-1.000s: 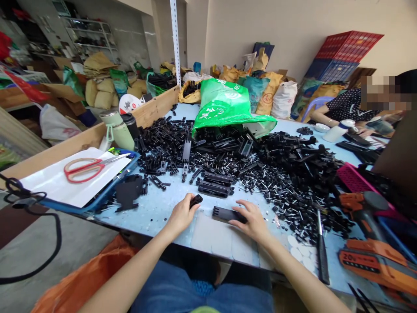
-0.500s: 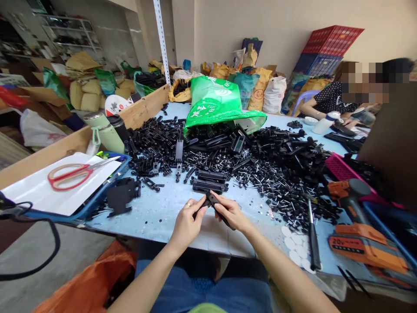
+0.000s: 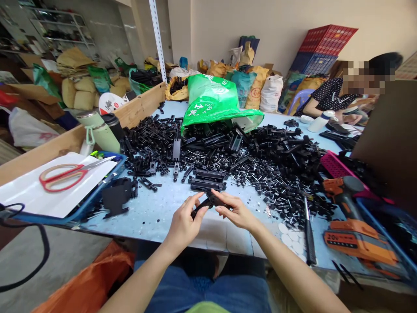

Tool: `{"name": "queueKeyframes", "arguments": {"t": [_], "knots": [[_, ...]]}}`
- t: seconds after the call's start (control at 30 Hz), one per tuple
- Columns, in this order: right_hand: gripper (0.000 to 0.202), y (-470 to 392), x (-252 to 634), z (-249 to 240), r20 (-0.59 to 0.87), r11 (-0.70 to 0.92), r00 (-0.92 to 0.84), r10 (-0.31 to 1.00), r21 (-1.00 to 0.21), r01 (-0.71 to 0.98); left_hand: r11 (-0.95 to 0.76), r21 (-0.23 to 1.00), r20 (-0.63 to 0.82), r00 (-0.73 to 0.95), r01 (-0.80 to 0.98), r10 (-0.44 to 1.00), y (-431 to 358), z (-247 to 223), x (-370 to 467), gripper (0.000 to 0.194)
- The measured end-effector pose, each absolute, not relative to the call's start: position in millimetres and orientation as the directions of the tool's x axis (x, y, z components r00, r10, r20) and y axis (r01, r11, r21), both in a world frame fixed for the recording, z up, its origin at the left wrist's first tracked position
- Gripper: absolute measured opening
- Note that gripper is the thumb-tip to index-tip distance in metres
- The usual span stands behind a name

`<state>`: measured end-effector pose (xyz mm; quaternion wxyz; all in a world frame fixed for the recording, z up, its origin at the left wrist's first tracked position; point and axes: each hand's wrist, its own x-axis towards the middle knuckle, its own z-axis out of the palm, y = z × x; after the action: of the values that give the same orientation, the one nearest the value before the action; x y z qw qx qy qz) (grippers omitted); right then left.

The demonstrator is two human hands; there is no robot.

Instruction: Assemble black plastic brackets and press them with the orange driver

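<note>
Near the table's front edge, my left hand (image 3: 186, 218) pinches one end of a black plastic part (image 3: 209, 201). The fingers of my right hand (image 3: 237, 210) close on its other end, so both hands meet at the joint in the middle. Just beyond them lie long black assembled pieces (image 3: 208, 179), side by side. Behind these spreads a heap of black parts (image 3: 153, 134), with small pins and caps (image 3: 260, 178) mixed in on the right. A green bag (image 3: 211, 98) lies open on the heap.
On the left are scissors (image 3: 63, 177) on white paper over a blue tray, and a green bottle (image 3: 100, 132). To the right lie a hammer (image 3: 309, 234) and a cordless drill (image 3: 358, 239). A person (image 3: 329, 98) sits at the far right.
The black part in my hands has turned: its right end, which pointed down toward me, now lies flatter under my right fingers. The view has shifted slightly.
</note>
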<state>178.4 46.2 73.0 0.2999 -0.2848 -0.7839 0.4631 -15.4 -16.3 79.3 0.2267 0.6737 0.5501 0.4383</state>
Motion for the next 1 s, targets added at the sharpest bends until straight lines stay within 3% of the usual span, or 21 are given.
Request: {"name": "queueKeyframes", "arguments": {"t": [0.13, 0.3, 0.37, 0.5, 0.57, 0.67, 0.73, 1.0], "knots": [[0.05, 44, 175, 75, 0.287, 0.524, -0.641, 0.712, -0.825, 0.213, -0.328, 0.749, 0.416, -0.024, 0.576, 0.909, -22, 72, 3, 0.035], [0.05, 32, 155, 76, 0.386, 0.512, -0.485, 0.785, -0.845, 0.155, -0.355, 0.776, 0.565, -0.325, 0.522, 0.758, -22, 64, 27, 0.036], [0.051, 31, 157, 81, 0.444, 0.595, -0.506, 0.74, -0.782, 0.184, -0.421, 0.735, 0.62, -0.274, 0.532, 0.735, -19, 63, 19, 0.037], [0.053, 30, 162, 84, 0.476, 0.694, -0.584, 0.657, -0.685, 0.222, -0.575, 0.618, 0.677, 0.01, 0.536, 0.736, -11, 68, -5, 0.037], [0.052, 25, 155, 81, 0.495, 0.673, -0.52, 0.696, -0.701, 0.235, -0.575, 0.611, 0.691, -0.013, 0.545, 0.722, -9, 72, -4, 0.037], [0.049, 15, 137, 76, 0.556, 0.628, -0.312, 0.771, -0.747, 0.22, -0.489, 0.667, 0.7, -0.25, 0.562, 0.669, -10, 76, 11, 0.037], [0.05, 10, 130, 75, 0.572, 0.63, -0.281, 0.771, -0.749, 0.205, -0.48, 0.693, 0.694, -0.318, 0.538, 0.646, -11, 78, 19, 0.036], [0.053, 9, 136, 76, 0.629, 0.696, -0.3, 0.717, -0.67, 0.259, -0.635, 0.645, 0.717, -0.047, 0.425, 0.696, 0, 86, -10, 0.036]]}}
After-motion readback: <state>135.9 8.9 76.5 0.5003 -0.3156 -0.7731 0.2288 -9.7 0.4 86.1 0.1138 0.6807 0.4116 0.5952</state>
